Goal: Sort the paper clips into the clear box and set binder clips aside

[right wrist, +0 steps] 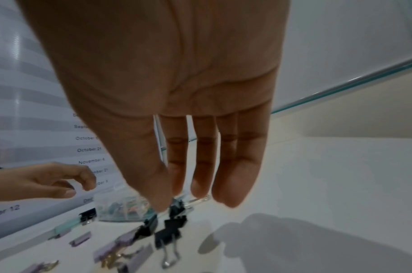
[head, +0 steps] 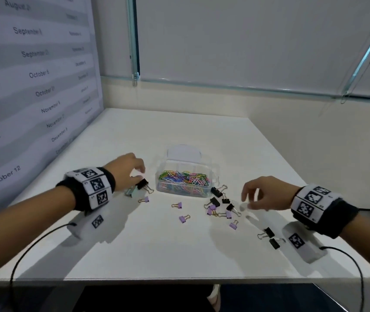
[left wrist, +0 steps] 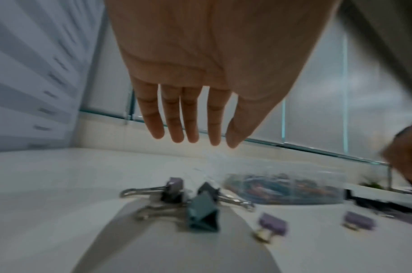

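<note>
A clear box (head: 185,184) with its lid tipped back stands mid-table, full of coloured paper clips (head: 184,177). My left hand (head: 140,174) hovers left of it, just above a black binder clip (head: 143,183) and a teal binder clip (head: 132,192); the left wrist view shows my left hand (left wrist: 200,140) with straight fingers, holding nothing, over the teal binder clip (left wrist: 203,212). My right hand (head: 247,202) hangs relaxed and empty right of a cluster of black and purple binder clips (head: 215,207). In the right wrist view my right hand (right wrist: 188,199) is above a black clip (right wrist: 169,234).
Purple binder clips (head: 180,205) lie scattered on the white table (head: 157,255) in front of the box. Two black clips (head: 269,232) sit under my right wrist. A panel printed with dates (head: 37,75) walls the left side. Cables trail off both wrists over the near edge.
</note>
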A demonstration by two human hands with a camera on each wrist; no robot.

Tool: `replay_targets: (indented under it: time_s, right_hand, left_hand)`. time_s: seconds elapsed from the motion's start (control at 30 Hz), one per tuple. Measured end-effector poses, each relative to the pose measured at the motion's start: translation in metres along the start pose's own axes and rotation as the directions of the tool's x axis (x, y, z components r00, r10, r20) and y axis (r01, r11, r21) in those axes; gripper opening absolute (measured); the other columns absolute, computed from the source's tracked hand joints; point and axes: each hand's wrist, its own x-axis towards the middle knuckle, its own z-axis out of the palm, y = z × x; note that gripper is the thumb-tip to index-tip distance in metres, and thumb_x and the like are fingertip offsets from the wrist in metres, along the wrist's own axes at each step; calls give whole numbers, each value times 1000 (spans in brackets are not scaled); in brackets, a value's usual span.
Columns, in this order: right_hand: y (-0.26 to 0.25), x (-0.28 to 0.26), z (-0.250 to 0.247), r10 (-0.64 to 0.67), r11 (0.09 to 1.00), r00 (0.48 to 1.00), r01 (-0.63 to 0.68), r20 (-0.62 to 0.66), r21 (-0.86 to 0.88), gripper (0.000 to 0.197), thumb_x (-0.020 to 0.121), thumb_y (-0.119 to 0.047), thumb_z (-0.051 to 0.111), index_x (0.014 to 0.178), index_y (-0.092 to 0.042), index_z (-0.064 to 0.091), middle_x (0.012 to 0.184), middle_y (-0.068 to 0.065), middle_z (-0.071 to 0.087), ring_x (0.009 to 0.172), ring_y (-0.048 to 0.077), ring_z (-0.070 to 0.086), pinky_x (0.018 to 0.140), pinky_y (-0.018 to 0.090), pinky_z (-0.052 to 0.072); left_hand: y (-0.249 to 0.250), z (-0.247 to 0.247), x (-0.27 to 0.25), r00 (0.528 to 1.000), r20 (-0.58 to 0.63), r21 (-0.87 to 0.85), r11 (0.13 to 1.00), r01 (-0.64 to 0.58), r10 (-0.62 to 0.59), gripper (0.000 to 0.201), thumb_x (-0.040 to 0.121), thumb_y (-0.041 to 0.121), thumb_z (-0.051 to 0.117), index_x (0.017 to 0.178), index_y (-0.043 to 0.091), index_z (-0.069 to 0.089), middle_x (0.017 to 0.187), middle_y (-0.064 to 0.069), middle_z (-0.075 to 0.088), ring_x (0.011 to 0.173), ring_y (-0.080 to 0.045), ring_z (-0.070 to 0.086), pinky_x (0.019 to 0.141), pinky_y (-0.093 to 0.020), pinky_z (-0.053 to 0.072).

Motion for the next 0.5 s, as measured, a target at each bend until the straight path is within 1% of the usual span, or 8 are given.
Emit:
replay_targets:
  time_s: [0.07, 0.13, 0.23, 0.27, 0.3, 0.33, 0.4, 0.5]
  right_hand:
    - [13, -15, -1, 58, 998, 997, -60, 49, 32, 14, 76, -23, 73, 87, -20, 64, 76, -8, 63, 44, -3, 55, 59, 26, 55]
    - [24, -28, 2, 110, 991, 985, -118, 131, 57, 25, 69, -24, 80, 88, -22, 65, 81, -4, 64, 50, 1, 59, 56, 24, 55]
    - [32, -40, 13, 176, 978, 952, -199, 251, 66, 56, 52, -31, 89, 99, -33, 58, 98, -3, 58, 67, 17, 67, 59, 27, 58]
    - [33, -40, 17, 185, 975, 944, -211, 274, 68, 65, 49, -30, 90, 103, -36, 55, 102, -4, 55, 70, 20, 67, 61, 27, 58]
    - [32, -40, 21, 180, 976, 942, -206, 285, 66, 69, 50, -27, 90, 106, -37, 51, 104, -4, 52, 71, 19, 67, 61, 26, 58]
    - [31, -38, 24, 164, 982, 946, -185, 280, 48, 70, 52, -25, 89, 108, -38, 49, 105, -5, 51, 71, 15, 65, 62, 23, 57]
    - [28, -31, 28, 127, 991, 961, -134, 246, 12, 65, 58, -23, 86, 108, -38, 48, 103, -8, 52, 70, 8, 62, 62, 17, 52]
    - [21, -15, 29, 84, 994, 972, -96, 219, 42, 50, 63, -21, 83, 101, -35, 54, 97, -9, 53, 69, 5, 59, 62, 13, 48]
  left_hand:
    - [-13, 2, 9, 994, 34, 2, 995, 101, -101, 44, 87, 31, 60, 127, 17, 51, 126, -10, 45, 121, -28, 47, 102, -32, 37]
    - [-19, 7, 16, 985, 81, 7, 989, 150, -151, 65, 83, 39, 64, 139, 20, 37, 144, -10, 33, 133, -27, 37, 110, -35, 32]
    - [-19, 14, 24, 970, 186, -6, 988, 157, -154, 92, 75, 46, 71, 147, 20, 22, 153, -7, 24, 141, -23, 27, 114, -34, 26]
    - [-18, 15, 25, 960, 233, -24, 987, 162, -152, 99, 70, 48, 75, 148, 20, 20, 153, -5, 26, 141, -22, 28, 113, -33, 26]
    - [-18, 16, 26, 948, 280, -40, 984, 173, -155, 103, 67, 49, 77, 148, 19, 20, 153, -3, 29, 139, -21, 32, 112, -32, 29]
    - [-16, 16, 26, 939, 308, -31, 984, 174, -157, 102, 66, 47, 79, 147, 20, 23, 151, -2, 33, 137, -21, 36, 111, -31, 32]
    - [-13, 17, 26, 939, 308, 36, 988, 151, -155, 89, 67, 45, 79, 141, 23, 37, 144, -3, 41, 129, -23, 44, 105, -33, 39]
    - [-4, 19, 23, 952, 267, 58, 988, 141, -152, 62, 68, 37, 78, 124, 23, 56, 123, -6, 52, 104, -22, 55, 87, -28, 46]
